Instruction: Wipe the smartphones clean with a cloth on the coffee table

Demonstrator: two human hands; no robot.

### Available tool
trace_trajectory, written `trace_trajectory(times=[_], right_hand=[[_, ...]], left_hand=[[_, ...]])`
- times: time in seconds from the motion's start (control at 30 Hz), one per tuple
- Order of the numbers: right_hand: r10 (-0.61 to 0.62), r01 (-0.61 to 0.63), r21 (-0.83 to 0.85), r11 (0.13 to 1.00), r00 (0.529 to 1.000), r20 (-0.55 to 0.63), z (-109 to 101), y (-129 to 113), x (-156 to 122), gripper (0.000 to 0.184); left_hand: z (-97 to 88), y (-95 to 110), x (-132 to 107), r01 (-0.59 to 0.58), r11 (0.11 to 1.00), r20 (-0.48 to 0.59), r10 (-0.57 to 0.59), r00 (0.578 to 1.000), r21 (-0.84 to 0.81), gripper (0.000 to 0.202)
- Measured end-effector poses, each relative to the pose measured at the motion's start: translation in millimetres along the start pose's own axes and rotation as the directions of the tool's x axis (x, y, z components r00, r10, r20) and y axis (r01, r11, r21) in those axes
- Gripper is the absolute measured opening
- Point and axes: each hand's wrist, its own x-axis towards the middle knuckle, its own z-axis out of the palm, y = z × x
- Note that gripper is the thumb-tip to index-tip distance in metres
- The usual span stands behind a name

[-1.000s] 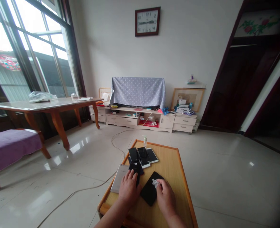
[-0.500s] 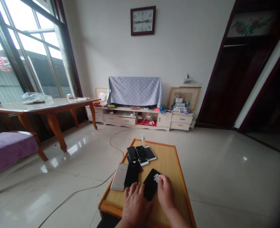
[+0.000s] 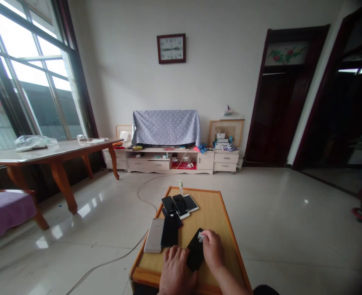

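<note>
My right hand [image 3: 213, 249] pinches a small white tissue [image 3: 201, 237] against a black smartphone [image 3: 195, 250] lying on a light wooden low table [image 3: 213, 213]. My left hand [image 3: 177, 272] rests with its fingers apart near the table's front edge, its thumb at the lower end of that phone. To the left lie a silver phone [image 3: 154, 235] and a black phone [image 3: 169, 230]. Several more phones overlap in a pile [image 3: 177, 206] farther up the table, behind which stands a small pump bottle [image 3: 180, 187].
A white cable [image 3: 139, 190] runs across the tiled floor left of the low table. Beyond stand a wooden table [image 3: 58, 149], a purple-covered bench [image 3: 5, 211], and a cream cabinet [image 3: 168, 159] with a cloth-covered set. Dark door frames stand at the right.
My left hand has moved from the black phone at mid-table toward the near edge. The phone under my right hand has turned slightly. The whole view has tilted upward.
</note>
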Motion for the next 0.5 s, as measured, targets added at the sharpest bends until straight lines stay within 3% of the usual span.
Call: trace_trajectory(times=[0.27, 0.5], right_hand=[[-0.120, 0.130, -0.111, 0.985, 0.989, 0.092, -22, -19, -27, 0.023], [-0.132, 0.161, -0.210, 0.964, 0.980, 0.146, -36, -29, -25, 0.019]], left_hand=[[-5.3, 3, -3, 0.006, 1.000, 0.058, -0.008, 0.998, 0.023, 0.052], [-3.5, 3, -1, 0.053, 0.992, 0.144, -0.069, 0.987, 0.116, 0.068]])
